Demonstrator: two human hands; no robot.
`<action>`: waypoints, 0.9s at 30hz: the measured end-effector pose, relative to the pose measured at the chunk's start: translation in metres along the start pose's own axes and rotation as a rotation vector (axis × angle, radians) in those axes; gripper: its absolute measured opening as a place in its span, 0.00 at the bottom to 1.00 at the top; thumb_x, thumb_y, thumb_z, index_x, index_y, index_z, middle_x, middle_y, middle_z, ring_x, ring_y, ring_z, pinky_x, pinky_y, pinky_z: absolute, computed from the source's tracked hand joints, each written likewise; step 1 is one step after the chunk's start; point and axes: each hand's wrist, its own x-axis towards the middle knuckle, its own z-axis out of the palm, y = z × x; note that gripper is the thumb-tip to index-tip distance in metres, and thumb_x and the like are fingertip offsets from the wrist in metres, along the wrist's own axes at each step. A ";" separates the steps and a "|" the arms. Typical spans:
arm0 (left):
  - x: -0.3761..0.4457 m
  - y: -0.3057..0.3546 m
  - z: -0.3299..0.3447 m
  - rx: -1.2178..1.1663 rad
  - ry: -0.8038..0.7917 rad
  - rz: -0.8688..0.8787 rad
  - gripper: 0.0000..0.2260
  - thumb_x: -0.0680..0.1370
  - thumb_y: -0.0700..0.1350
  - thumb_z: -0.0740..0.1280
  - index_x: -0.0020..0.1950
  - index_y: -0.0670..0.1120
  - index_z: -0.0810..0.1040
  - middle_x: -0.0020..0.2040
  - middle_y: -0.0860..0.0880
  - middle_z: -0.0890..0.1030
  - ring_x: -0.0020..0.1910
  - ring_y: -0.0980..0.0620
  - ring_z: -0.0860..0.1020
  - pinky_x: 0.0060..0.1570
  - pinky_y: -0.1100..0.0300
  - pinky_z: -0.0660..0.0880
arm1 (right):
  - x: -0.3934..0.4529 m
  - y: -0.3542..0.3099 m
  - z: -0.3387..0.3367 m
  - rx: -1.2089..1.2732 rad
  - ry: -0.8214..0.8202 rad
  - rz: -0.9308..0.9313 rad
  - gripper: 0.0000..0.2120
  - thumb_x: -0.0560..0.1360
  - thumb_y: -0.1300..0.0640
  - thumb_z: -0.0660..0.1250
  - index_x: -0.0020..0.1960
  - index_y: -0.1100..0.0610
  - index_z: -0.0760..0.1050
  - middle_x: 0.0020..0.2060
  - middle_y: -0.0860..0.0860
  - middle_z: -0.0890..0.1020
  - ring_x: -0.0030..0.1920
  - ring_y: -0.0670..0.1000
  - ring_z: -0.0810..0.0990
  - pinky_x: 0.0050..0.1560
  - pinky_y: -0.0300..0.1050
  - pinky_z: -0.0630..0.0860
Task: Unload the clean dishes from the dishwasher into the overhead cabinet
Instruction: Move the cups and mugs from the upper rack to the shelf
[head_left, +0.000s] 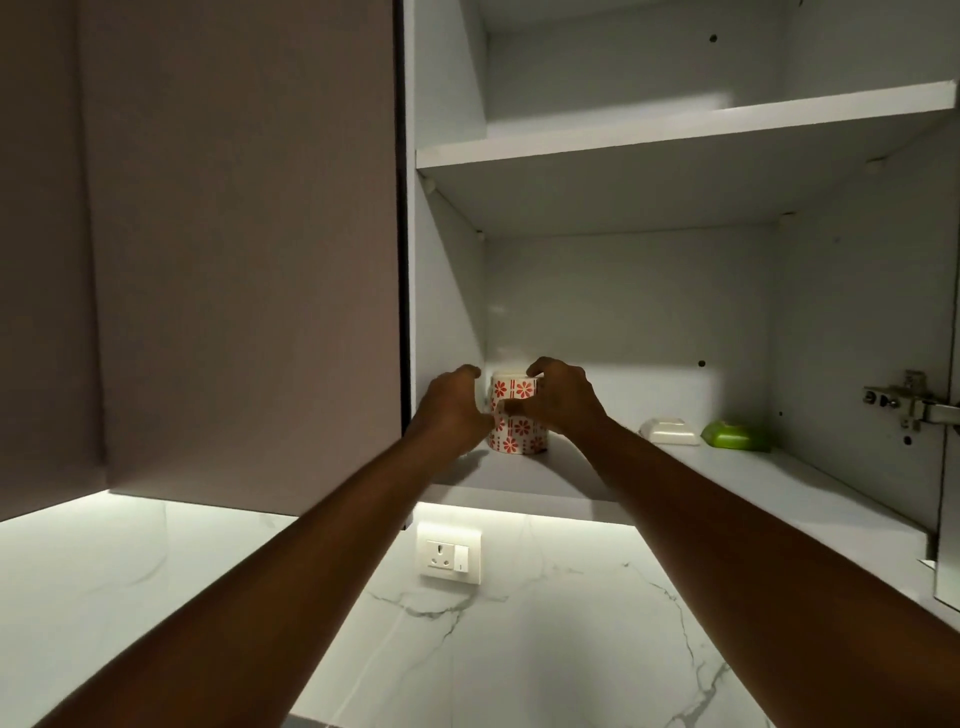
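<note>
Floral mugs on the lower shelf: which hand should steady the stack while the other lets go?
Probably the right hand: its fingers curl over the top floral mug and across the join with the lower mug. The left hand sits squeezed between the stack and the cabinet side wall.

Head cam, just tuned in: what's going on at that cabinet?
A person has both hands on red-flowered mugs, apparently two stacked, at the left end of the open cabinet's lower shelf. The left hand cups the left side; the right hand grips the upper mug. A white dish and a green item sit further right.
</note>
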 end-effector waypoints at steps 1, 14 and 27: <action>-0.003 -0.002 0.001 0.005 -0.009 -0.024 0.30 0.74 0.43 0.74 0.73 0.43 0.67 0.66 0.43 0.76 0.63 0.44 0.76 0.59 0.55 0.74 | -0.001 -0.003 0.003 0.002 -0.001 -0.009 0.33 0.67 0.46 0.79 0.66 0.59 0.73 0.60 0.57 0.81 0.57 0.57 0.81 0.51 0.44 0.77; -0.017 -0.013 0.009 -0.006 0.023 -0.061 0.26 0.75 0.43 0.73 0.71 0.44 0.69 0.65 0.44 0.77 0.63 0.45 0.76 0.61 0.55 0.74 | -0.002 -0.021 0.030 0.022 0.016 -0.057 0.30 0.69 0.46 0.77 0.64 0.59 0.72 0.58 0.57 0.80 0.57 0.56 0.81 0.47 0.41 0.72; -0.014 -0.015 0.014 -0.118 0.075 -0.003 0.23 0.76 0.46 0.71 0.70 0.43 0.71 0.65 0.44 0.77 0.63 0.45 0.77 0.53 0.63 0.70 | -0.018 -0.006 -0.007 -0.062 0.234 -0.031 0.32 0.75 0.29 0.58 0.67 0.53 0.71 0.60 0.56 0.81 0.61 0.58 0.79 0.57 0.51 0.73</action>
